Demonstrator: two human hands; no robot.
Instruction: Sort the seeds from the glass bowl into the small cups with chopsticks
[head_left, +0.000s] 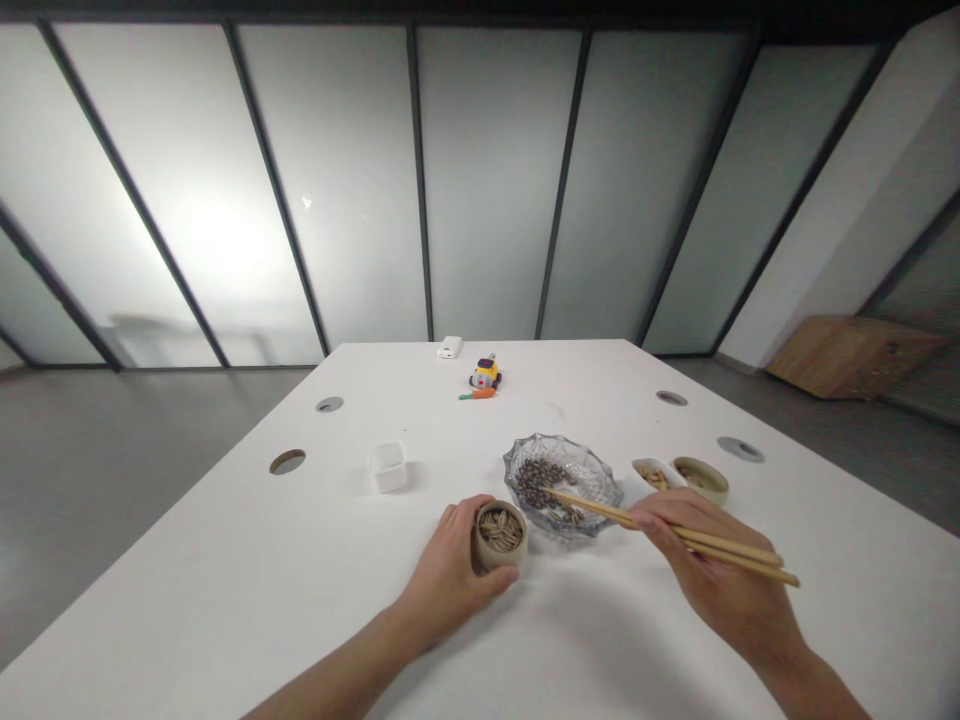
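My left hand [457,550] is wrapped round a small beige cup [504,560], tilted or leaning slightly toward me, with striped seeds [500,531] in it that look like sunflower seeds. In my right hand [724,560] is a pair of wooden chopsticks [739,553]. Their tips reach into a scalloped clear glass bowl [600,478], among dark beans or seeds [541,480]; a few striped seeds [566,516] lie at the bowl's near side. Whether the tips pinch anything is too small to tell. The cup stands just left of the bowl.
Behind my right hand are a white dish [643,466] with tan pieces and a beige bowl [709,485]. A translucent square container [388,467] stands at left. Farther back lie a toy carrot [480,395], a yellow toy vehicle [486,373] and a white device [450,347]. Round holes [287,461] pierce the tabletop.
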